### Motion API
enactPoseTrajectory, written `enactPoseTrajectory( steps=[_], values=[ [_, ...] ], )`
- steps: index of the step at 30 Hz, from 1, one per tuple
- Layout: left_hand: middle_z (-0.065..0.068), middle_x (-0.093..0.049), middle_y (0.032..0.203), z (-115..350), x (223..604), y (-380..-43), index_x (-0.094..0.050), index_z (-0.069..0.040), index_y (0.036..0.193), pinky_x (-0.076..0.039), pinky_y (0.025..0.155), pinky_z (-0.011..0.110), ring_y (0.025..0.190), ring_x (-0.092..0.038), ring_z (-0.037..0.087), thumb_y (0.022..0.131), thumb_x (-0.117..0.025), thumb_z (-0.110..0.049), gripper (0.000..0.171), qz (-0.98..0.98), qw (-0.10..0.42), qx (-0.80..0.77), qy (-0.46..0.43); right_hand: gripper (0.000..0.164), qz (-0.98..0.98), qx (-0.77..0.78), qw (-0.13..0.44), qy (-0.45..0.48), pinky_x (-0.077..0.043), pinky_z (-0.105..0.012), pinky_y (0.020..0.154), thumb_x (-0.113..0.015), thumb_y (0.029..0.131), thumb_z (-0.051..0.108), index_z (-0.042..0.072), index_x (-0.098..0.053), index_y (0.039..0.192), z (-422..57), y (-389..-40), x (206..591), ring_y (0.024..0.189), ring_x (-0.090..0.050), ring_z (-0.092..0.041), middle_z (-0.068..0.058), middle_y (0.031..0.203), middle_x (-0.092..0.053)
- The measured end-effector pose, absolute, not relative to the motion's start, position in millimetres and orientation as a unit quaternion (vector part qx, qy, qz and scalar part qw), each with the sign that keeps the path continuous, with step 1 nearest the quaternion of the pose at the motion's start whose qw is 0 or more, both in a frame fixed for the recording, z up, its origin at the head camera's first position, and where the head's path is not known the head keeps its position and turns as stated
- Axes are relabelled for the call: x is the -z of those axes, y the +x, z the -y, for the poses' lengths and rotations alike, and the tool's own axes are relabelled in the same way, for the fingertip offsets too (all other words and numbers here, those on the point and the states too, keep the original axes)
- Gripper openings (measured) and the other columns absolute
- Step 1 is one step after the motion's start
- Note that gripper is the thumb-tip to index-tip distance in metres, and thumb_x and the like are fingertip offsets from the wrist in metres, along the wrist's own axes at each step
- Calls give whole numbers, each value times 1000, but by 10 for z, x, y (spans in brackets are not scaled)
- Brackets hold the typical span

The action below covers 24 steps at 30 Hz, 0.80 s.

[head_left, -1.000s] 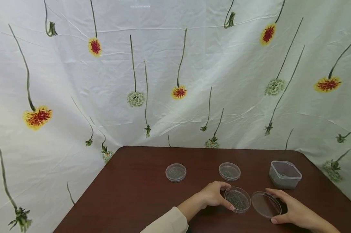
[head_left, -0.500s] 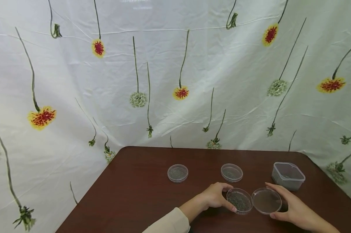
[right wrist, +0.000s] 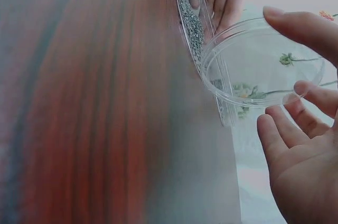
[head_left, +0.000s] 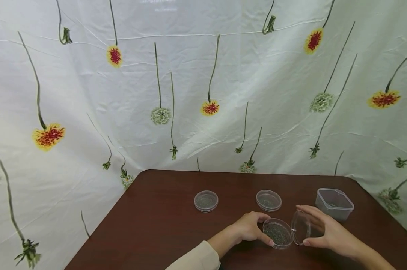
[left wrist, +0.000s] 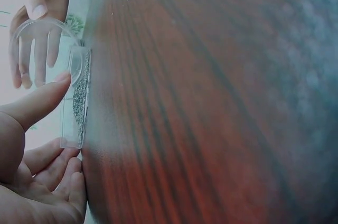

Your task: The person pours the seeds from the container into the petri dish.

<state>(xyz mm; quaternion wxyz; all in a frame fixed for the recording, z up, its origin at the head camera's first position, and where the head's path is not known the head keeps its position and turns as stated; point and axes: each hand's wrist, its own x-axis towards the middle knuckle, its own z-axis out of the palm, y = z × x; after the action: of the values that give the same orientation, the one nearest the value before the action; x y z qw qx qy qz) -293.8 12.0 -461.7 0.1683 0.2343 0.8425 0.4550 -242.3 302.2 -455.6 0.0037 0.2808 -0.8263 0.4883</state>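
My left hand [head_left: 252,227] grips the side of an uncovered petri dish [head_left: 278,233] that stands on the table. Dark grey-green granules lie in the dish, heaped in a slope in the left wrist view. Tilted up nearly on edge at the dish's right side is a clear round lid [head_left: 301,227]. My right hand [head_left: 328,232] pinches this lid between thumb and fingers. Seen from the right wrist, the see-through lid [right wrist: 264,63] leans close to the dish wall, its lower rim right by the granules [right wrist: 191,23].
Two covered petri dishes, one at the left [head_left: 206,201] and one nearer the middle [head_left: 269,200], stand farther back. A clear plastic tub [head_left: 334,204] stands at the back right, just beyond my right hand. A flowered cloth [head_left: 190,75] hangs behind the dark brown table [head_left: 149,217].
My right hand has tipped the lid from lying nearly flat to nearly upright and moved it left against the dish's side. My left hand keeps its hold on the dish.
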Motion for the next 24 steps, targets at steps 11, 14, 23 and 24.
enactPoseTrajectory(
  steps=[11, 14, 23, 24],
  values=[
    [-8, -70, 116, -109, 4641, -2948, -71, -13, 129, -46, 105, 34, 114, -60, 10, 71, -97, -8, 64, -840, 164, -461, 235, 72, 812, -490, 38, 313, -45, -21, 104, -84, 83, -3, 4, -52, 147, -2791, -2569, 4573, 130, -50, -3, -21, 143, -44],
    [-8, -70, 117, -113, 4635, -2946, -71, -14, 130, -46, 104, 33, 115, -60, 10, 72, -96, -8, 64, -838, 168, -463, 236, 69, 815, -487, 38, 311, -40, -17, 106, -84, 83, -2, 2, -54, 146, -2759, -2585, 4580, 130, -48, 2, -22, 144, -45],
    [-7, -70, 120, -120, 4606, -2939, -70, -13, 131, -46, 105, 35, 118, -60, 11, 72, -96, -9, 64, -837, 172, -463, 235, 73, 828, -485, -10, 282, -54, -35, 98, -85, 86, 7, 0, -49, 149, -2671, -2647, 4586, 132, -50, -27, -26, 148, -40],
    [-7, -70, 121, -122, 4610, -2938, -70, -14, 131, -46, 105, 35, 118, -60, 11, 72, -96, -9, 64, -837, 172, -463, 235, 74, 830, -483, -14, 278, -55, -39, 96, -85, 86, 8, -1, -48, 149, -2661, -2652, 4586, 131, -50, -35, -26, 148, -41]
  ],
)
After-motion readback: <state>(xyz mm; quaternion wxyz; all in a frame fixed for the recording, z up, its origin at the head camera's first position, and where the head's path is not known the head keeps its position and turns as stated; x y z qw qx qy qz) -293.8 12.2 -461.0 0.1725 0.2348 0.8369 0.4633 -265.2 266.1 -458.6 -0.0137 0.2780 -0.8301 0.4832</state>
